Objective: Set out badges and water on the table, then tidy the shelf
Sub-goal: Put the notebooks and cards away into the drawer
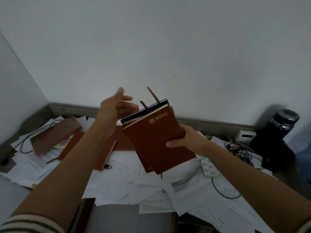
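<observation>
Our right hand (183, 140) pinches the stack of notebooks (154, 142) above the middle of the shelf (70, 108), thumb on the cover, so our left hand (116, 108), fingers spread, should steady and square its far edge.

We log a grey shelf (70, 107) with a raised rim along its back edge. Loose white papers (127, 179) cover most of it; brown notebooks (53, 133) and a black USB stick (107, 166) lie on top. Right back corner: dark flask (282, 125), small white box (245, 135), tangled black cables (239, 150).
</observation>
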`<state>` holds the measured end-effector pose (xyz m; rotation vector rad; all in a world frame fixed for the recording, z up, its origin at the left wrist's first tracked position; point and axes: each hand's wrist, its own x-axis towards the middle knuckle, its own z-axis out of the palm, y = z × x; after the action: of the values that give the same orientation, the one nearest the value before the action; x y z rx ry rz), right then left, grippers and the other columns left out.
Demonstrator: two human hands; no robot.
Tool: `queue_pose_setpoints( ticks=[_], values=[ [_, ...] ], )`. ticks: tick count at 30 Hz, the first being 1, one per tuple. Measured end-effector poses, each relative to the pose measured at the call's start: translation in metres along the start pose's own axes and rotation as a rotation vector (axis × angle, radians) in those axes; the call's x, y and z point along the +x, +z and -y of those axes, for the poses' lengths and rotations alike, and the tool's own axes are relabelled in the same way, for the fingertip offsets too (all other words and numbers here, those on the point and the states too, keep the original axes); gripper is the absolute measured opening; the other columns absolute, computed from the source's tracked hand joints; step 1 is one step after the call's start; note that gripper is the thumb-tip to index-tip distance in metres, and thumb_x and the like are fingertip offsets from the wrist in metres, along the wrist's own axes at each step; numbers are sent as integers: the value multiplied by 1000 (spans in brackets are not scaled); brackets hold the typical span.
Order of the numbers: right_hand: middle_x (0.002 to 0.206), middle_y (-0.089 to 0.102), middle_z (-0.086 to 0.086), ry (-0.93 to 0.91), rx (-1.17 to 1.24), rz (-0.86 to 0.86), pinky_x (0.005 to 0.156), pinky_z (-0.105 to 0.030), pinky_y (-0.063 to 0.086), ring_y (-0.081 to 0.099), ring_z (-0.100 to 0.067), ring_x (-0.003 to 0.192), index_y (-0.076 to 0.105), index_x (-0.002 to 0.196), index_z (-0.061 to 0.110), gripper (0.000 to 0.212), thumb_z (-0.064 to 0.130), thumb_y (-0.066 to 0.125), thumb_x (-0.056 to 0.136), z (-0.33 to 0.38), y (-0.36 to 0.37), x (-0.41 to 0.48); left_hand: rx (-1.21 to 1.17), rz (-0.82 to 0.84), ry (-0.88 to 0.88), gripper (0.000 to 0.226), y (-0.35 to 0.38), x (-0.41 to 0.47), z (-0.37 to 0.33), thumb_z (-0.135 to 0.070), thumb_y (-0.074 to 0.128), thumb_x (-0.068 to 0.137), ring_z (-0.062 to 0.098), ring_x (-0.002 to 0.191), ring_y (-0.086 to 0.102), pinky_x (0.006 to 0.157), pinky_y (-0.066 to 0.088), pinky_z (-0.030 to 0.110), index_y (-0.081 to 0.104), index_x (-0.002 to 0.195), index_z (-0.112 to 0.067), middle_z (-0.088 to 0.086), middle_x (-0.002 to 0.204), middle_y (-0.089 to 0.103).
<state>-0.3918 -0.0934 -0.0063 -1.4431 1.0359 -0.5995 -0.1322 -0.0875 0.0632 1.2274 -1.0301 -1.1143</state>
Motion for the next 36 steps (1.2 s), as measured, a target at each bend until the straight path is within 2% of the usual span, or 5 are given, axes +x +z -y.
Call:
queue_pose_setpoints(
  ticks=[7, 11, 16, 24, 36],
  values=[
    [104, 71, 10, -1, 88, -244, 79, -22, 55, 67, -12, 99, 59, 116, 29, 54, 20, 86, 69, -59, 41, -7, -249, 28, -372, 64, 21, -38, 107, -66, 18, 95, 20, 110, 61, 97, 42, 43, 67, 108, -27, 5, 124, 65],
    [109, 60, 19, 2, 53, -305, 75, -13, 43, 56, 6, 97, 46, 116, 37, 69, 19, 88, 65, -68, 43, -19, -283, -7, -426, 63, 37, -57, 140, -64, 17, 95, 16, 113, 59, 100, 41, 39, 65, 113, -28, 1, 122, 67],
    [107, 61, 15, -88, 155, -461, 64, -6, 48, 59, 8, 93, 48, 108, 37, 63, 9, 87, 66, -69, 50, -29, -347, 13, -422, 50, 62, -65, 140, -50, 29, 100, 14, 87, 71, 66, 55, 29, 66, 116, -20, 3, 104, 74],
    [120, 56, 12, -17, 74, -376, 104, -41, 44, 53, -9, 114, 37, 110, 48, 76, 19, 89, 64, -80, 27, -30, -201, 12, -422, 43, 73, -68, 149, -51, 29, 100, 13, 93, 67, 72, 52, 30, 66, 103, -30, -2, 103, 72],
    [114, 58, 16, 18, 5, -312, 101, -38, 44, 54, -11, 111, 46, 118, 38, 63, 26, 84, 70, -80, 19, -29, -67, -65, -496, 59, 81, -64, 137, -66, 24, 94, 19, 106, 57, 95, 44, 38, 55, 123, -25, -1, 114, 59]
  ],
)
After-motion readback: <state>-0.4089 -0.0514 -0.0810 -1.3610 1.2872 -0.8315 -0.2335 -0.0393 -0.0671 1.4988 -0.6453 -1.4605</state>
